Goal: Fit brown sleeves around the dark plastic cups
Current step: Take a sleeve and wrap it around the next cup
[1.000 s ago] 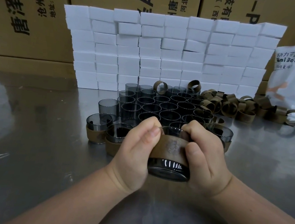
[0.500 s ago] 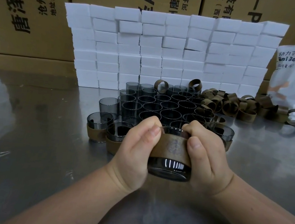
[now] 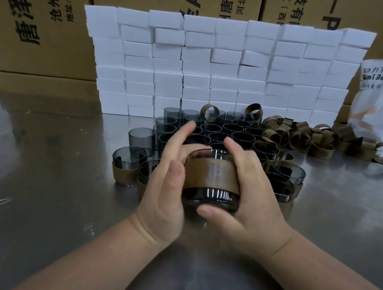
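Held cup: dark plastic cup [image 3: 210,196] was up off the metal table [image 3: 37,174], between both hands, mouth tilted away from the camera.
Sleeve: brown sleeve [image 3: 211,175] sat around the cup's middle; dark base showed below it, rim above.
Right hand: right hand [image 3: 251,195] gripped the cup, fingers curled over its right side and far rim, thumb [image 3: 211,212] under the base.
Left hand: left hand [image 3: 168,185] had fingers straight and spread, blurred; palm lay against the sleeve's left edge, fingertips past the rim.
Bare cups: bare cups [image 3: 213,133] clustered just beyond the fingertips.
Done cups: sleeved cups [image 3: 126,168] stood left of the left-hand fingers.
Loose sleeves: loose sleeves [image 3: 307,139] were piled beyond and right of the right-hand fingers.
Backdrop: white foam blocks [image 3: 219,64], cardboard boxes [image 3: 44,18].
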